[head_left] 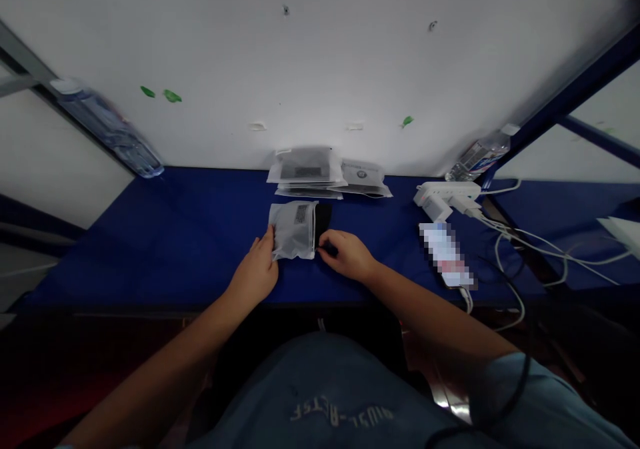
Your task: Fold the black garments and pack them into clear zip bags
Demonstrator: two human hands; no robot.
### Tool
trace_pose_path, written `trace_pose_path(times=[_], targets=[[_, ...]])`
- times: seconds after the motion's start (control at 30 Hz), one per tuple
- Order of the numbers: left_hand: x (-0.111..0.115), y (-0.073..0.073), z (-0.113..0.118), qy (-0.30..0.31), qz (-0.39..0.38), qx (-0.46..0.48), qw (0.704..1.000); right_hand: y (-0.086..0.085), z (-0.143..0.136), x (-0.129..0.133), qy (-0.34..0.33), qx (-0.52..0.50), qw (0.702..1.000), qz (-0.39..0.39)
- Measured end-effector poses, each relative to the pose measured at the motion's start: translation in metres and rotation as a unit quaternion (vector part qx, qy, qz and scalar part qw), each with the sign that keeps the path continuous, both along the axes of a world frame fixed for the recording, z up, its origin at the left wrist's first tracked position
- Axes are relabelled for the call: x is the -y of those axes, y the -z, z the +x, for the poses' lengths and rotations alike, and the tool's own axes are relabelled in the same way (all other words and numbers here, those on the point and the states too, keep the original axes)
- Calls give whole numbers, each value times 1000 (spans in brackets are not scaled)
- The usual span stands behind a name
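A frosted plastic zip bag (pixel 294 230) lies on the blue table in front of me, its opening toward the right. Out of that opening sticks a black item (pixel 323 220), partly inside the bag. My left hand (pixel 259 267) grips the bag's left edge, with the thumb side at the plastic. At the lower right of the opening, my right hand (pixel 346 254) is closed in a pinch on the black item, close to the bag's edge. The part of the item between those fingers is small and dark.
Behind the bag are stacked filled bags (pixel 305 167) and another bag (pixel 364 177) against the wall. A phone (pixel 447 254), a power strip (pixel 450 189) and cables are to the right. Bottles stand at left (pixel 113 129) and right (pixel 483 154).
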State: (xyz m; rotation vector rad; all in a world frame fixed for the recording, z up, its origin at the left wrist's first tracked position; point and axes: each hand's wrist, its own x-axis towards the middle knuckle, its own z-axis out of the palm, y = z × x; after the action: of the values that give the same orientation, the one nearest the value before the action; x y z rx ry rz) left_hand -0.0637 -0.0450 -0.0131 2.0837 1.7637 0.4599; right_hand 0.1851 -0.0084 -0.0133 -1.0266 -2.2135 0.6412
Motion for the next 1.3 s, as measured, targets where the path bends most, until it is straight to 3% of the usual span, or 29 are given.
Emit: trace_pose_path(times=[0.17, 0.23, 0.3, 0.37, 0.47, 0.57, 0.67, 0.8, 0.93, 1.13, 1.3], targets=[[-2, 5, -5, -24, -9, 11, 1000, -8, 6, -1, -147, -45, 987, -48], [-2, 7, -7, -25, -9, 13, 1000, -9, 7, -2, -152, -32, 987, -44], [-1, 8, -8, -15, -6, 10, 1000, -6, 6, -4, -108, -18, 993, -43], [0, 7, -7, 5, 4, 4, 1000, 0, 6, -7, -21, -31, 997, -63], [1, 5, -7, 54, 28, -14, 998, 10, 5, -14, 88, -132, 978, -135], [1, 5, -6, 108, 52, -48, 992, 13, 3, -20, 60, -220, 948, -224], [-2, 4, -7, 134, 75, -84, 985, 11, 1, -24, 24, -216, 939, -268], [-5, 2, -9, 140, 79, -123, 979, 7, 1, -28, 68, -198, 946, -249], [-7, 3, -17, 130, 79, -159, 976, 5, 13, -32, 178, -242, 920, -252], [-10, 4, -29, 115, 68, -211, 968, -6, 35, -28, 155, -181, 953, -185], [-9, 2, -44, 83, 39, -270, 958, -12, 51, -30, 211, -135, 952, -177]])
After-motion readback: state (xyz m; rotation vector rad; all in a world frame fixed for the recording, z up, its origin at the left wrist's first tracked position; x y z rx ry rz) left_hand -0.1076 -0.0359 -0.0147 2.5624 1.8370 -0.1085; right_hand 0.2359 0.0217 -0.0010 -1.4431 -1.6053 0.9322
